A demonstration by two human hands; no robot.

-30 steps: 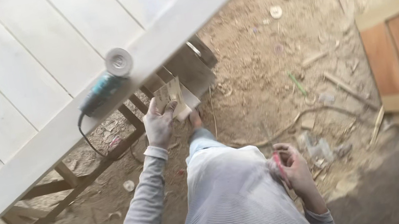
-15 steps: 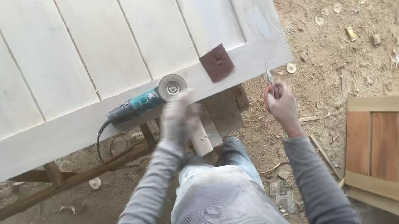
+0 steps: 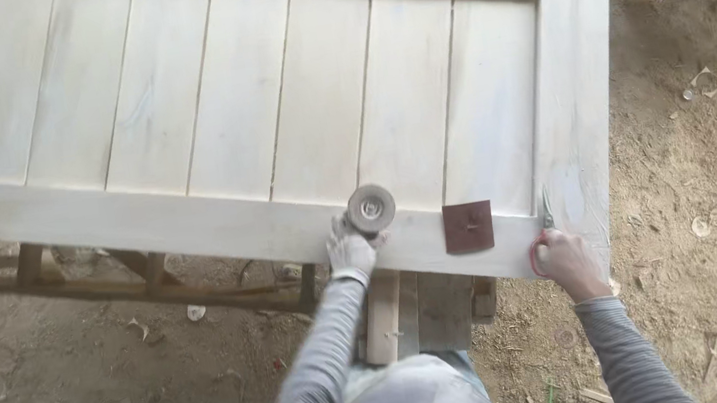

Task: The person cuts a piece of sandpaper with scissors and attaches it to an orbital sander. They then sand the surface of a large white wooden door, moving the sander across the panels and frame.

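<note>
The door [image 3: 247, 104] lay flat on its trestle [image 3: 151, 282], pale and evenly sanded as far as could be judged. Your left hand [image 3: 352, 252] gripped the grinder [image 3: 369, 209] on the near rail. Right of it lay a sandpaper square [image 3: 468, 226]. Your right hand [image 3: 564, 257] held closed scissors [image 3: 545, 215]. No containers were visible.

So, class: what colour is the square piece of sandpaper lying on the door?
Dark reddish-brown; the square sandpaper shows best in the head view.
</note>
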